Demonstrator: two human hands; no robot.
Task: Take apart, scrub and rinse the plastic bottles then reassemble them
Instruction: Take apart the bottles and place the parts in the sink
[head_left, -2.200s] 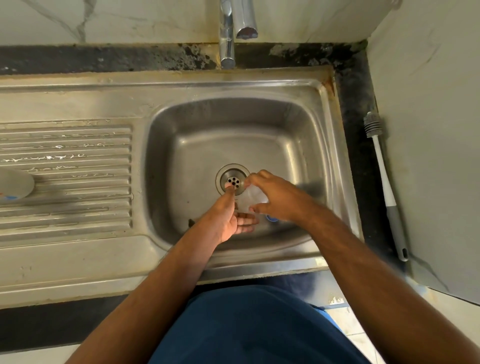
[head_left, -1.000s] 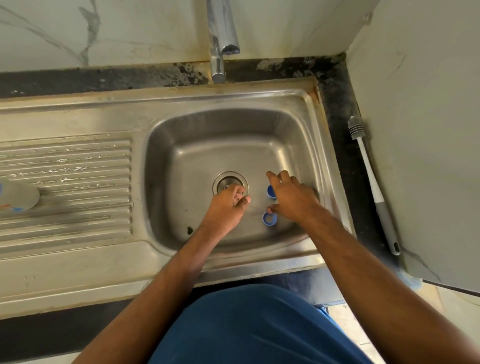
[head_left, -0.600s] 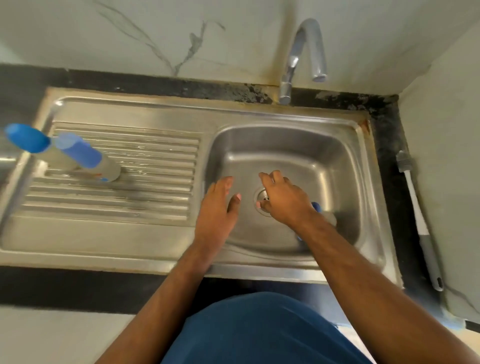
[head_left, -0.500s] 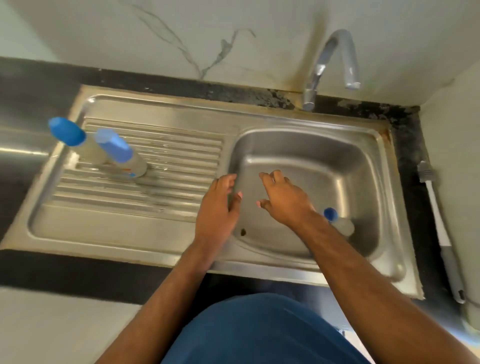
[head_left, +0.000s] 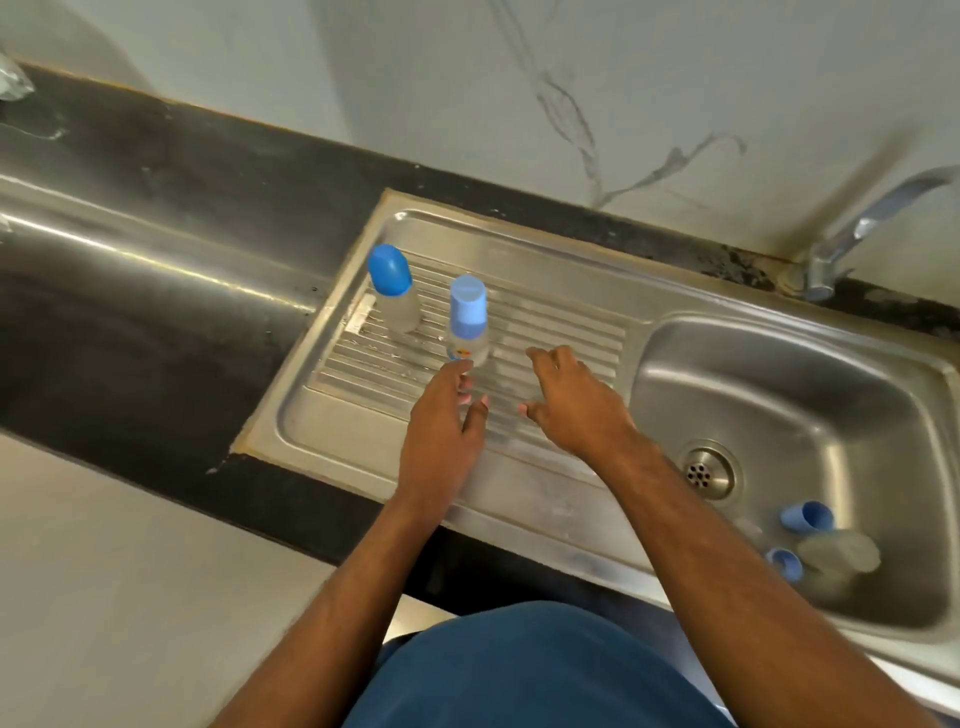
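Change from earlier: my hands were down in the sink basin (head_left: 810, 364) by the drain (head_left: 709, 468) half a second ago; now both are over the ribbed draining board (head_left: 561, 322) to its left, and my view has swung left with them.
Left hand (head_left: 441, 431): reaching forward over the board, fingers straight and loosely spread, holding nothing. My fingertips (head_left: 460, 366) are right at the base of the nearer bottle; I cannot tell whether they touch it.
Right hand (head_left: 571, 405): hovering over the board just right of my left hand, fingers relaxed and slightly spread, thumb out to the side, holding nothing.
Nearer bottle (head_left: 467, 327): clear plastic, standing upright on the draining board with a pale blue cap on top and a small coloured label low on its side.
Farther bottle (head_left: 392, 291): clear plastic, standing upright on the board to the left of the first and just behind it, with a rounded deeper blue cap.
Sink basin contents: a clear bottle body (head_left: 841, 553) lies on its side at the near right, without a cap. Two loose blue caps (head_left: 805, 517) lie just beside it, one behind and one in front.
Tap (head_left: 852, 234): at the back right, behind the basin; no water visible.
Counter (head_left: 156, 291): dark surface runs left of the sink.
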